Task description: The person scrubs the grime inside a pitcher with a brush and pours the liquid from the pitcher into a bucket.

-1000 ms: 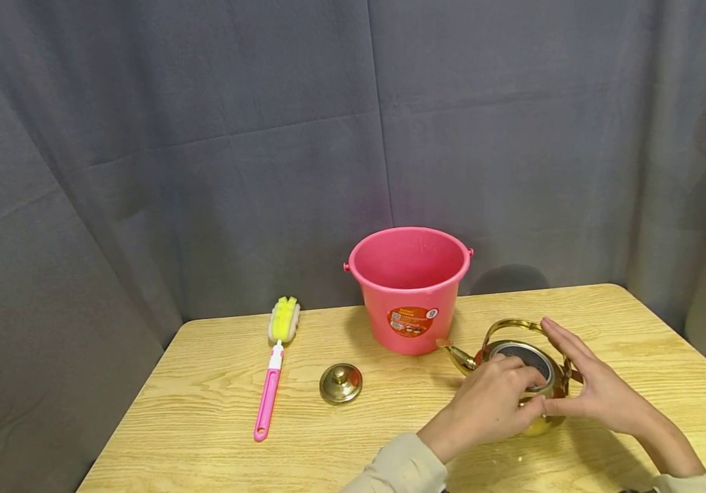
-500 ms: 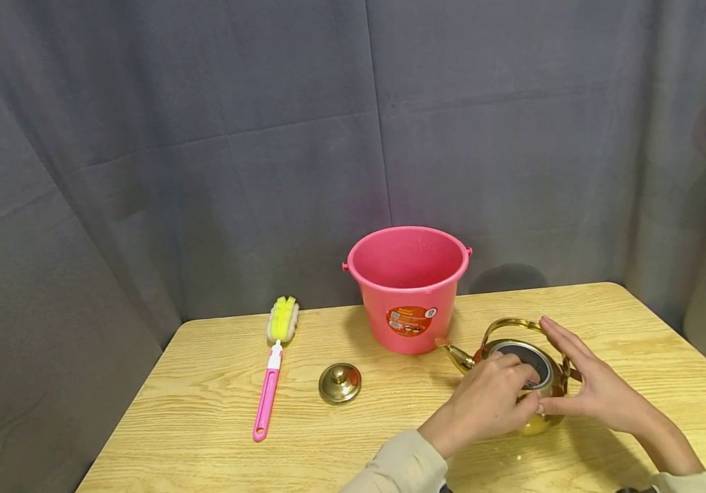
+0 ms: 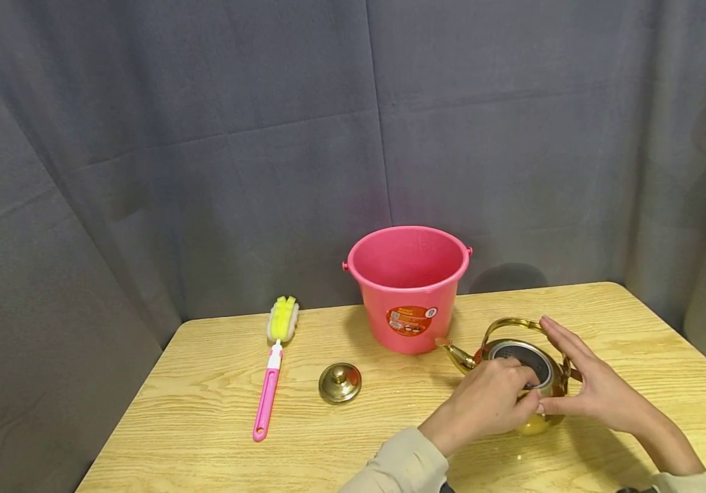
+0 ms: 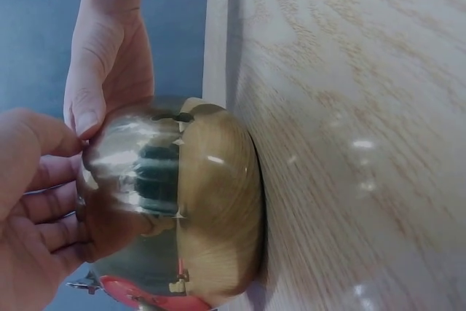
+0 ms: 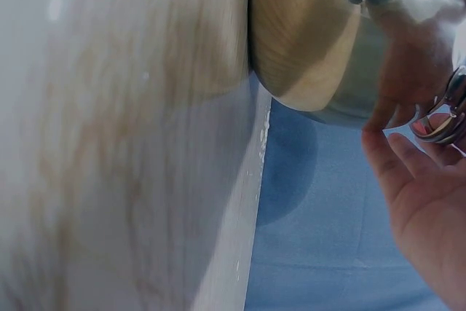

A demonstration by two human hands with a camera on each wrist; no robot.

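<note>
at the kettle (image 4: 182, 202), with right hand (image 3: 602, 394) fingers spread and left hand (image 3: 493, 396) fingers curled inside, any pinch hidden, tipping could be caused by an unbalanced pull.

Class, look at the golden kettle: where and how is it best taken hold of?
Most likely by the top of its arched handle, coming from above: the arch stands raised over the open mouth of the kettle, leaving a gap beneath. The slim spout, jutting left in the head view, seems a poorer hold.
</note>
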